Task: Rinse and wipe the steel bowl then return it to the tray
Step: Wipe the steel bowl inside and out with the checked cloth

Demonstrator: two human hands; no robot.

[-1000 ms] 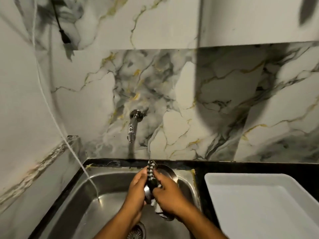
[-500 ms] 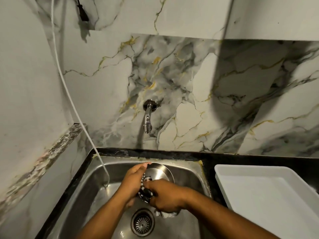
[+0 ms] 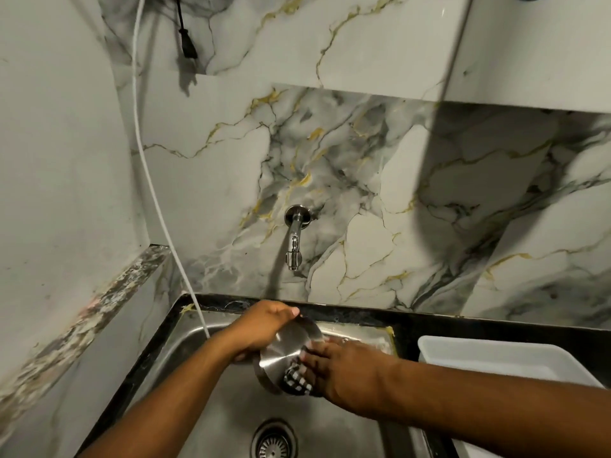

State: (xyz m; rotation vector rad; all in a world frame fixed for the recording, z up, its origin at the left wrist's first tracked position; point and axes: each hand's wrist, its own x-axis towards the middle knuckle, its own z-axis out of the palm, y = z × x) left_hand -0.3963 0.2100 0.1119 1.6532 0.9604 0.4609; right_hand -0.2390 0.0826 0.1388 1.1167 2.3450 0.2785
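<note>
1. Steel sink (image 3: 185, 352) under a wall tap (image 3: 293, 246), marble tiles behind; white tray (image 3: 496, 358) at right, partly cut off.
2. Bowl (image 3: 281, 352) now turned base-up above the sink, earlier showing its inside.
3. Left hand (image 3: 261, 325) curled round the rim; right hand (image 3: 347, 371) pressing a checked cloth (image 3: 296, 378), fingers together, cloth mostly hidden.

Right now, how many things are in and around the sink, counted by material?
Steel: 4 (steel bowl, sink, tap, drain strainer)
Cloth: 1 (checked cloth)
Plastic: 1 (white tray)
Total: 6
</note>
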